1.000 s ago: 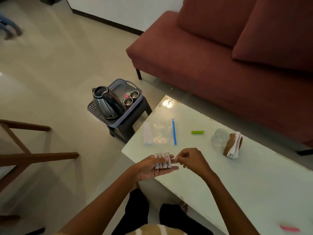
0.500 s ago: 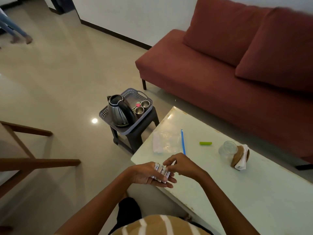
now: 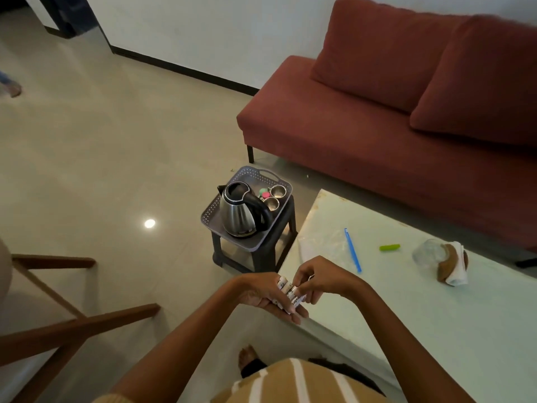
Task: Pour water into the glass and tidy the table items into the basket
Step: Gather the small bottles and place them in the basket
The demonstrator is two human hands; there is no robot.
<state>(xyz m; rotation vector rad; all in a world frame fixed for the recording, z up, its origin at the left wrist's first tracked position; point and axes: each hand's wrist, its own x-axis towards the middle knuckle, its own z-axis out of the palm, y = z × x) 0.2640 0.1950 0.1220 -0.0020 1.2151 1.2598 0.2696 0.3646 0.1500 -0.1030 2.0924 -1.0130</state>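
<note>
Several small white batteries (image 3: 289, 292) lie side by side on the palm and fingers of my left hand (image 3: 261, 296), at the near left corner of the pale table (image 3: 436, 330). My right hand (image 3: 322, 282) pinches those batteries from the right. A grey perforated basket (image 3: 255, 177) sits on a dark stool left of the table and holds a steel kettle (image 3: 239, 212), two steel cups (image 3: 274, 197) and small pink and green bits. A clear glass (image 3: 425, 253) lies on the table beside a brown and white cloth (image 3: 452, 267).
On the table lie a clear zip bag with a blue strip (image 3: 334, 245) and a green clip (image 3: 390, 247). A red sofa (image 3: 377, 126) runs behind the table. Wooden chair rails (image 3: 72, 324) stand at left. Bare tiled floor surrounds the stool.
The view has tilted up and shifted, so basket and table sit further right. My hands stay together at the table corner, the right one closing in over the batteries.
</note>
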